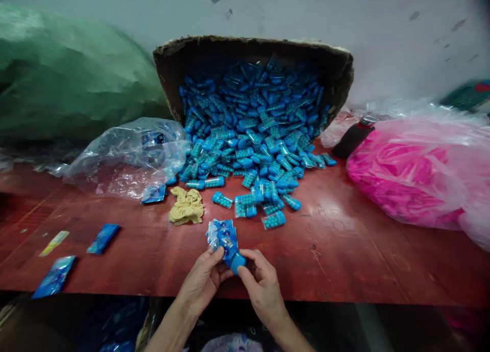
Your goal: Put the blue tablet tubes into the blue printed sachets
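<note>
In the head view, the two hands are close together near the front edge of a red table point(325, 260). The left hand point(203, 279) is closed on a few blue packets point(222, 234), with the thumb lying on top of them. The right hand point(263, 280) is just beside it, its thumb and finger clamped on a rounded blue cap point(238, 262) at the lower end of the packets. What is under this cap is covered, so I cannot tell if it is inside a packet.

Behind the hands, a big pile of small bottles point(248, 142) with blue ends and blue balls inside comes out from a cardboard box point(252, 41), which lies on its side with the opening to the front. Between the pile and the left hand is a yellow lump point(186, 206).

On the left there is a clear plastic bag point(126, 155), with one packet point(154, 194) at its front edge. Two other packets point(103, 238) and a yellow and white strip point(54, 243) lie nearer to the table edge. Behind them rises a green sack point(69, 76). On the right, a dark bottle point(352, 136) leans against a bag of pink things point(406, 170).
</note>
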Demonstrator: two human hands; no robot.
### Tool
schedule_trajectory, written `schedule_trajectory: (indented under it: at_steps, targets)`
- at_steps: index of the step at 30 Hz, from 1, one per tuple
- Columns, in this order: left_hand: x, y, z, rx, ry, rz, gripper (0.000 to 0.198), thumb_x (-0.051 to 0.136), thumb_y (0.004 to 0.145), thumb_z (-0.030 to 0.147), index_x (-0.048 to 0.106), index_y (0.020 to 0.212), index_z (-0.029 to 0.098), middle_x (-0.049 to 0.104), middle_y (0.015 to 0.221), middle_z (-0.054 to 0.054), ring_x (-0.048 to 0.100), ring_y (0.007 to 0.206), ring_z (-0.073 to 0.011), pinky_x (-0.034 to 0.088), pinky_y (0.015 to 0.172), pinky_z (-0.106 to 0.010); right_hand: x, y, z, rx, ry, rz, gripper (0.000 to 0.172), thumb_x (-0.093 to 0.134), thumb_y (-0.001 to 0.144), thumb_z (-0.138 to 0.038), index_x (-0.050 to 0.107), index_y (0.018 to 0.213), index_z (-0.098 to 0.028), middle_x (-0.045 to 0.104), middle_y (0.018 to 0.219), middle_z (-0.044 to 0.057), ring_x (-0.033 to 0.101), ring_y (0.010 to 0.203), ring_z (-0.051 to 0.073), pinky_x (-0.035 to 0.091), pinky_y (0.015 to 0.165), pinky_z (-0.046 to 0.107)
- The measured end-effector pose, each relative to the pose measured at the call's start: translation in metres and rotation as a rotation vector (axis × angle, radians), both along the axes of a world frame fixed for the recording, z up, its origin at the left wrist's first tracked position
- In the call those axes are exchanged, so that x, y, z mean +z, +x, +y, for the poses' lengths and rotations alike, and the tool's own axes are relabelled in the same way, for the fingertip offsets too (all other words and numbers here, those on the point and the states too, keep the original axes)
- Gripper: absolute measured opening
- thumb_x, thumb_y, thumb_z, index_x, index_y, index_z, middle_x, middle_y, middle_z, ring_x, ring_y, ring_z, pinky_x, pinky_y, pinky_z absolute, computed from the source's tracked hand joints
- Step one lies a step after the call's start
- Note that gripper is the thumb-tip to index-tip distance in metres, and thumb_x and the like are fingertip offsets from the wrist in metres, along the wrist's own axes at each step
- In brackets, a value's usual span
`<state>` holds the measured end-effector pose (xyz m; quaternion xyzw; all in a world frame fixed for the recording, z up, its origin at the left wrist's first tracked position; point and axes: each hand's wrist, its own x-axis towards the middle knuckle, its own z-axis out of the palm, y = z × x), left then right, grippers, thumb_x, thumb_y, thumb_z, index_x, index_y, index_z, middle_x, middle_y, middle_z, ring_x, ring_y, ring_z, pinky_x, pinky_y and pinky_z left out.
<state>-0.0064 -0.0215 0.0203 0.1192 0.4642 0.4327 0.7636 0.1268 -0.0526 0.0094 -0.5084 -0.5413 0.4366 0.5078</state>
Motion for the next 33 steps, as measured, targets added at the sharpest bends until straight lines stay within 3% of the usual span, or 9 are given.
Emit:
schedule_trajectory:
  at_steps: [6, 14, 20, 25, 29, 33]
  targets:
    - [-0.001, 0.004, 0.006, 0.12, 0.097, 0.194, 0.019, 0.067, 0.066, 0.026, 0.06, 0.08, 0.014, 0.067, 0.065, 0.0, 0.062, 0.059, -0.0133, 0.05, 0.061, -0.026, -0.004, 0.0, -0.002, -0.027, -0.089, 0.064, 0.018, 0.052, 0.079, -0.018, 0.058, 0.096, -0.019, 0.06, 0.084, 0.003, 0.057, 0.074, 0.014, 0.047, 0.067, 0.024]
    - [0.002, 0.0, 0.002, 0.133, 0.052, 0.142, 0.02, 0.065, 0.067, 0.032, 0.059, 0.075, 0.015, 0.067, 0.063, -0.001, 0.063, 0.059, -0.0143, 0.05, 0.061, -0.028, -0.006, 0.001, -0.004, -0.018, -0.166, 0.133, 0.017, 0.053, 0.078, -0.02, 0.057, 0.095, -0.02, 0.061, 0.082, 0.002, 0.056, 0.07, 0.014, 0.046, 0.065, 0.024]
    - [0.002, 0.001, 0.0, -0.03, 0.03, 0.053, 0.016, 0.06, 0.074, 0.03, 0.059, 0.077, 0.014, 0.069, 0.067, -0.004, 0.064, 0.063, -0.0147, 0.049, 0.062, -0.027, -0.005, 0.005, -0.001, 0.042, -0.184, 0.173, 0.019, 0.059, 0.074, -0.018, 0.06, 0.092, -0.02, 0.062, 0.086, 0.002, 0.056, 0.079, 0.016, 0.045, 0.072, 0.026]
    - [0.003, -0.004, 0.0, -0.177, 0.086, -0.069, 0.015, 0.055, 0.078, 0.022, 0.062, 0.086, 0.013, 0.07, 0.08, -0.008, 0.064, 0.075, -0.017, 0.048, 0.07, -0.028, -0.01, 0.01, 0.002, 0.167, -0.25, 0.319, 0.048, 0.062, 0.067, -0.012, 0.053, 0.111, -0.026, 0.057, 0.094, 0.0, 0.053, 0.086, 0.016, 0.044, 0.079, 0.029]
    - [0.006, -0.006, 0.003, -0.248, 0.103, -0.175, 0.017, 0.054, 0.077, 0.015, 0.064, 0.09, 0.013, 0.07, 0.084, -0.008, 0.063, 0.08, -0.0171, 0.046, 0.076, -0.028, -0.005, 0.017, 0.006, 0.224, -0.256, 0.202, 0.07, 0.068, 0.06, -0.011, 0.045, 0.122, -0.033, 0.051, 0.101, -0.001, 0.049, 0.094, 0.017, 0.039, 0.089, 0.033]
    - [0.003, -0.003, 0.001, -0.29, 0.072, -0.217, 0.017, 0.057, 0.074, 0.015, 0.066, 0.089, 0.013, 0.069, 0.08, -0.006, 0.063, 0.075, -0.0153, 0.046, 0.074, -0.027, 0.007, 0.025, 0.014, 0.319, -0.206, 0.15, 0.069, 0.07, 0.061, -0.014, 0.046, 0.122, -0.035, 0.049, 0.103, -0.002, 0.049, 0.096, 0.017, 0.038, 0.089, 0.031]
